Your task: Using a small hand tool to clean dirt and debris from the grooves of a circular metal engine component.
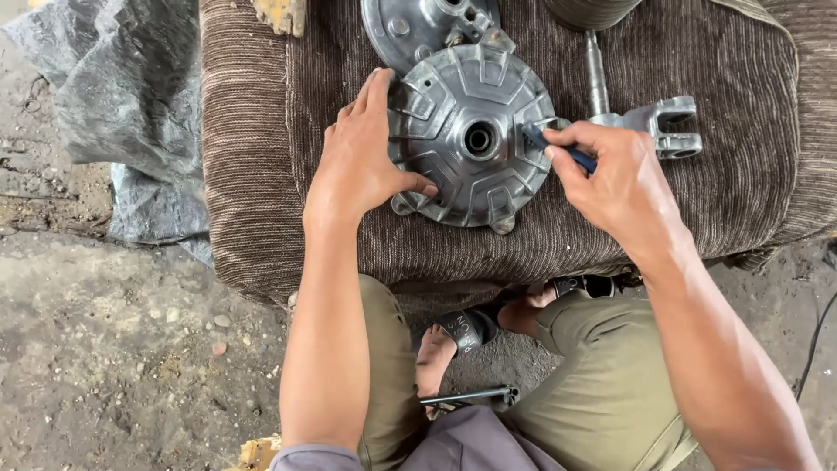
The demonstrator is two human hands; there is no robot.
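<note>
A low bench draped in a brown ribbed cloth (261, 174) carries the metal parts. At its middle lies a round grey metal housing (471, 139) with raised ribs and a central hole. Behind it, touching, a second grey metal cover (405, 26) reaches the far edge. To the right lies a steel shaft with a forked yoke end (649, 118). Beneath the bench is bare, gritty concrete floor (113, 349), where a slim metal tool (471, 398) lies.
</note>
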